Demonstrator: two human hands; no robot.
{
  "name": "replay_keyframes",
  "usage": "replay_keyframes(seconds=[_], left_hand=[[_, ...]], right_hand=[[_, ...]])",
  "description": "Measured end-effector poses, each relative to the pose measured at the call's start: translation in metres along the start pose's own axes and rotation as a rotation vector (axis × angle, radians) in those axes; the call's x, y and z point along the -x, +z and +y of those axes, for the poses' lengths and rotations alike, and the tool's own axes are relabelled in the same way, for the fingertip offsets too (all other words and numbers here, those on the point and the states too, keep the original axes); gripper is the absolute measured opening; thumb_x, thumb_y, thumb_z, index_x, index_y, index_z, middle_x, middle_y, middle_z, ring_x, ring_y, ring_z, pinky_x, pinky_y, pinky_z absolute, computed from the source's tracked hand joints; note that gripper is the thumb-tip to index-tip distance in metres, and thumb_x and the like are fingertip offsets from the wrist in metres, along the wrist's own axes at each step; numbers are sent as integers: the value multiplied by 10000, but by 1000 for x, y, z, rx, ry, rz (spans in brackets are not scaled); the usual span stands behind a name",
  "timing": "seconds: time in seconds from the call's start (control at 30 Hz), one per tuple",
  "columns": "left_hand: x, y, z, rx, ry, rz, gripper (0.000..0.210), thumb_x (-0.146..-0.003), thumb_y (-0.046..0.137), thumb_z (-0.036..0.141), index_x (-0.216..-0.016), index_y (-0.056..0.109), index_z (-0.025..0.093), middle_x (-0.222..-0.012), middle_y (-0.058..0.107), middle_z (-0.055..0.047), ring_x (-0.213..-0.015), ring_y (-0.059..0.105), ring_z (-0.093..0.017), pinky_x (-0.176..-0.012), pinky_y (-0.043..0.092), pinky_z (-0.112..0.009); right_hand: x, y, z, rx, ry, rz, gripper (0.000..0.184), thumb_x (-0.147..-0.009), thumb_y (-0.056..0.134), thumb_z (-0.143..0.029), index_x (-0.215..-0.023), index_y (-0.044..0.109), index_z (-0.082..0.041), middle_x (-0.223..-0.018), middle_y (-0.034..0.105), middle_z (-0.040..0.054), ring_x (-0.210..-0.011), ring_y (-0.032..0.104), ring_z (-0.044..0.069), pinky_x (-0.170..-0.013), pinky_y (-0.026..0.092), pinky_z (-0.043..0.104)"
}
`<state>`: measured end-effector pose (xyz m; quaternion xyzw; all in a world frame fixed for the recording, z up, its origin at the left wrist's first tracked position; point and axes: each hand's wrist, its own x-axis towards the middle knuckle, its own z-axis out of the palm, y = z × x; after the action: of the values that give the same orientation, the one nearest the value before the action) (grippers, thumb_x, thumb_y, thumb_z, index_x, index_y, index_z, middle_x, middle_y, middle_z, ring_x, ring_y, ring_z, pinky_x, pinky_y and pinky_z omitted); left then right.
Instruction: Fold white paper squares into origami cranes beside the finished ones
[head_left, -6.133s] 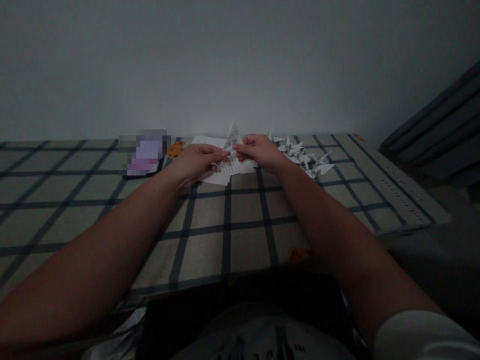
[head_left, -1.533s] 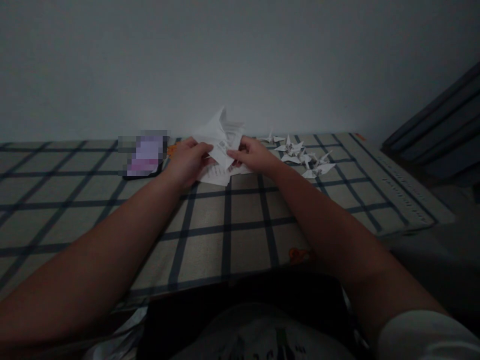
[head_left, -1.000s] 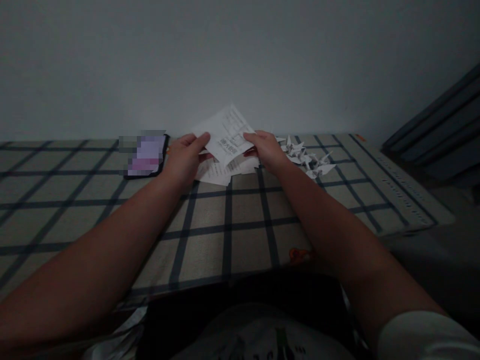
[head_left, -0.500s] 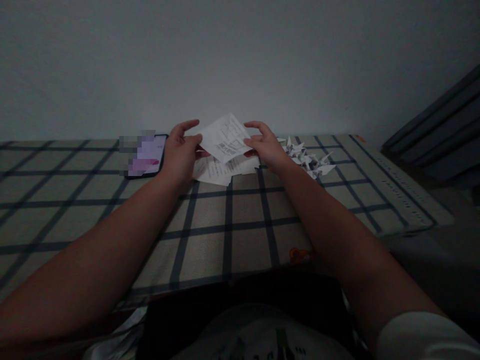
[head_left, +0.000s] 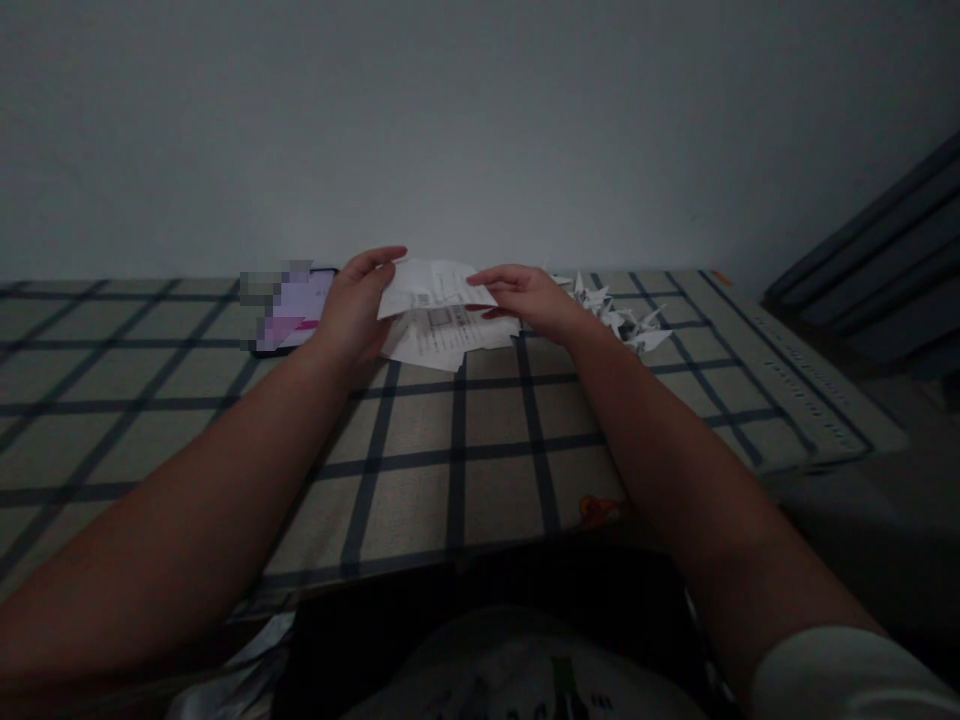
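A printed white sheet of paper (head_left: 427, 285) is held up between my two hands, its near edge lifted off the papers below. My left hand (head_left: 360, 300) is closed on the sheet's left edge, thumb on top. At the right edge, the fingers of my right hand (head_left: 529, 300) pinch the same sheet. Under it, more printed papers (head_left: 442, 345) lie loosely stacked on the checked tablecloth (head_left: 495, 410). Just past my right wrist sits a pile of folded paper cranes (head_left: 619, 318).
A phone (head_left: 296, 310) with a lit screen, partly pixelated, lies left of my left hand. A pale wall (head_left: 480, 130) rises behind the table's far edge. Grey slatted panels (head_left: 877, 230) stand at the right.
The sheet has turned from a diamond angle to lie flatter, with its near edge now facing me. Both hands have shifted slightly left, the right one a little lower.
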<state>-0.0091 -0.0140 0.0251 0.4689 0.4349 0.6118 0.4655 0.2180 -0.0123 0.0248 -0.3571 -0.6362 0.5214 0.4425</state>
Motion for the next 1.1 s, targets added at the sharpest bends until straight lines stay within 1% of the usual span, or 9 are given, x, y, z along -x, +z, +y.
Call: replay_keyframes(seconds=[0.07,0.13,0.23,0.3,0.43,0.57,0.63,0.8,1.1], left_hand=[[0,0,2,11,-13,-6,251,-827,666,246,-1076,663,219,-952,694,-43,-914,684,-198,-703,561,-259],[0,1,3,18,-10,-33,263,-845,667,279,-1099,648,216,-947,705,-35,-905,698,-199,-709,572,-279],[3,3,3,6,-9,-137,325,-853,644,335,-1159,630,227,-959,736,-43,-835,721,-203,-679,592,-304],[6,3,1,-22,12,-206,366,-830,640,335,-1181,631,233,-979,751,-60,-772,723,-195,-653,604,-307],[5,1,-5,-112,139,-231,387,-756,713,236,-1138,655,241,-1034,745,-41,-760,712,-151,-673,615,-278],[-1,-1,-9,-198,210,-148,144,-765,763,241,-877,696,180,-858,716,-31,-764,702,-148,-691,606,-253],[-1,-1,-7,-200,198,-101,130,-779,777,266,-800,693,170,-787,695,-28,-764,698,-157,-712,611,-268],[3,1,-4,-158,148,-55,186,-766,829,304,-797,701,171,-765,686,-24,-773,700,-166,-773,622,-304],[4,7,-3,24,69,-61,167,-741,784,141,-704,624,175,-744,670,8,-766,694,-112,-875,605,-272]], right_hand=[[-1,0,1,10,-33,15,147,-800,766,-197,-939,718,-189,-989,763,37,-922,741,143,-852,613,288],[-4,-1,3,7,-55,105,149,-784,795,-218,-873,680,-186,-930,751,24,-913,737,138,-849,609,276],[-9,-2,4,-30,-71,285,204,-795,801,-265,-820,612,-192,-857,718,2,-882,737,133,-819,608,265],[-11,-3,4,-45,-70,334,239,-803,803,-291,-800,583,-199,-833,702,-6,-865,737,130,-810,608,262],[-11,-2,2,-53,-77,332,293,-785,831,-339,-791,573,-201,-831,694,-5,-850,739,127,-798,607,255],[-8,1,-2,-69,-54,295,325,-781,836,-397,-799,579,-198,-834,683,-6,-873,740,124,-800,605,234],[-8,1,-3,-78,-43,283,338,-787,831,-415,-793,573,-198,-825,678,-8,-872,739,121,-798,606,225],[-10,0,0,-60,-63,299,354,-821,804,-441,-778,544,-204,-826,690,2,-867,744,120,-797,605,231],[-14,1,4,-82,-73,313,368,-844,775,-461,-800,506,-214,-837,687,-3,-834,737,97,-793,596,208]])
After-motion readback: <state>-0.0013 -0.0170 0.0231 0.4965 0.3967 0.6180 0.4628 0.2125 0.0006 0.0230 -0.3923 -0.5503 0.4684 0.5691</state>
